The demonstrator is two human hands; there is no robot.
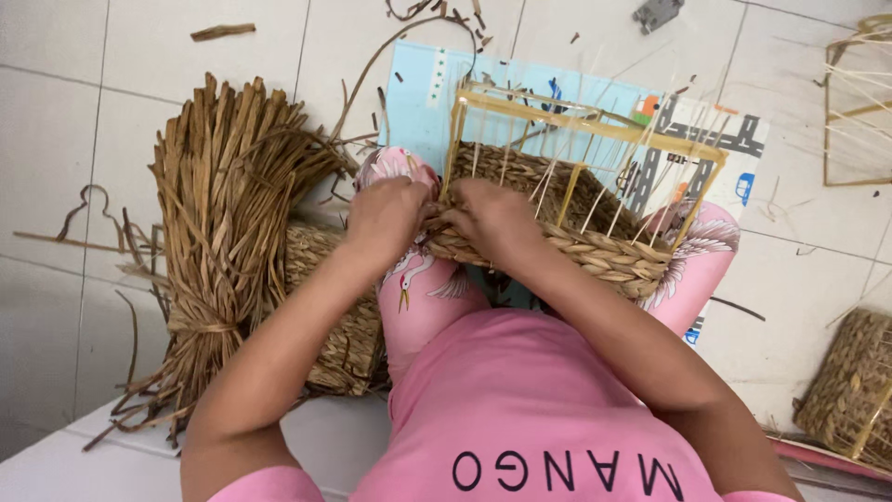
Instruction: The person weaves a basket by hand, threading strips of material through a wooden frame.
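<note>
A half-woven basket (595,246) on a yellow stick frame (585,125) rests across my pink-trousered legs. Its lower rows are braided brown straw, and thin upright sticks rise above them. My left hand (386,218) grips the basket's near left corner where the straw strand ends. My right hand (497,218) lies right beside it, fingers closed on the braided strand at the woven edge. The two hands touch each other.
A big bundle of dried straw (223,214) stands to my left, with a finished woven piece (339,316) beside it. A colourful mat (427,93) lies under the basket. Another woven basket (850,390) sits at right, an empty frame (859,102) at upper right. Straw scraps litter the tiles.
</note>
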